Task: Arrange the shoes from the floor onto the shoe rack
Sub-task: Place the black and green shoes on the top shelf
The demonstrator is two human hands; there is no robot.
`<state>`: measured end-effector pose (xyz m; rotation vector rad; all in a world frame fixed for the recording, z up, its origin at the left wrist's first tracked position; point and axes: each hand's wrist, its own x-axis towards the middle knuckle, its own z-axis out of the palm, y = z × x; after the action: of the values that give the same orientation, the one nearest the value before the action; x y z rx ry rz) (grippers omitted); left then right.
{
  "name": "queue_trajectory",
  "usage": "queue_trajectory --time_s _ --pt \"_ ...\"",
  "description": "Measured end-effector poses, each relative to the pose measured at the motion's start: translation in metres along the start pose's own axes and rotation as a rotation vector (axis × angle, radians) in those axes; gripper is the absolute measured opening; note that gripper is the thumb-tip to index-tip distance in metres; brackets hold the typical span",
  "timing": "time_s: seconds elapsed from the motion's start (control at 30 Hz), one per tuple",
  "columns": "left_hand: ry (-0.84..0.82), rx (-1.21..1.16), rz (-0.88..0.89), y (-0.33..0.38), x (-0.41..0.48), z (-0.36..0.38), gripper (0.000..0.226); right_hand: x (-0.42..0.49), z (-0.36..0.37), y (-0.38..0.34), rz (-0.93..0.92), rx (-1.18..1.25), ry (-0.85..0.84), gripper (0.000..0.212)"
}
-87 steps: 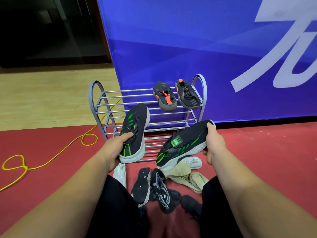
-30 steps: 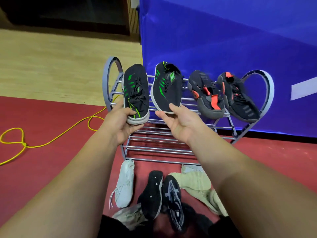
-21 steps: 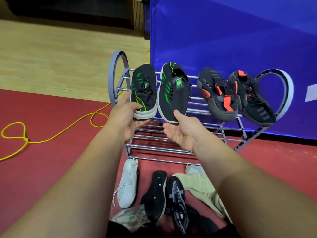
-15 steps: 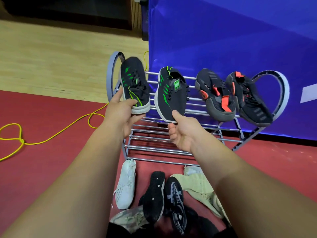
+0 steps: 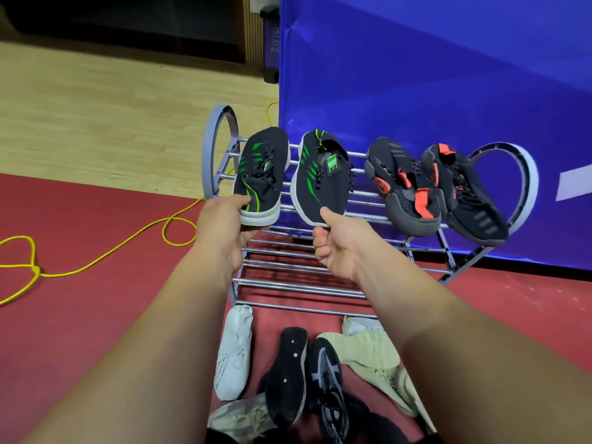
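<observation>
Head view, the only 1 I have. I see the shoe rack (image 5: 320, 280) standing on the red floor (image 5: 96, 283) against a blue banner (image 5: 432, 91). Its top tier carries 4 shoes, heels toward me.

At the left end, the left hand (image 5: 224, 222) grips the heel of a black shoe with green stripes (image 5: 264, 174): thumb on the upper, fingers under the white sole. I cannot tell whether this shoe rests on the bars or is only held there.

Just to its right, a second black and green shoe (image 5: 323, 177) with a green tag at its laces lies on the top bars. The right hand (image 5: 342, 248) is curled closed at its heel, thumb tip touching the heel edge; whether the fingers actually hold the shoe, I cannot tell.

Further right, 2 black shoes with red accents (image 5: 403, 190) (image 5: 464, 193) sit side by side on the same tier, untouched.

The 2 lower tiers hold nothing.

On the near floor, between the forearms, I note a white shoe (image 5: 234, 354), a black shoe turned sole up (image 5: 288, 376), a black shoe with grey mesh (image 5: 326, 382), and pale green shoes (image 5: 374, 357) to the right.

A yellow cable (image 5: 96, 264) loops across the floor on the left.
</observation>
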<state>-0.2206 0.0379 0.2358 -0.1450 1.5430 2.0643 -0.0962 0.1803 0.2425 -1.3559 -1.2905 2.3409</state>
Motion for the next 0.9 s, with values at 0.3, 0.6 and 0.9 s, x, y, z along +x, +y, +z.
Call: queue_trajectory --time_s 0.3,0.6,0.9 --pt "0.063 -0.119 -0.035 -0.009 0.004 0.003 0.024 0.003 -0.002 0.000 0.047 0.128 -0.028 0.023" --pt "0.199 -0.090 -0.006 -0.018 0.010 0.010 0.035 0.000 -0.002 0.004 -0.052 0.093 0.057 0.012" --pt "0.212 -0.076 -0.019 -0.020 0.012 0.011 0.059 0.003 -0.003 0.005 -0.070 0.051 0.069 0.014"
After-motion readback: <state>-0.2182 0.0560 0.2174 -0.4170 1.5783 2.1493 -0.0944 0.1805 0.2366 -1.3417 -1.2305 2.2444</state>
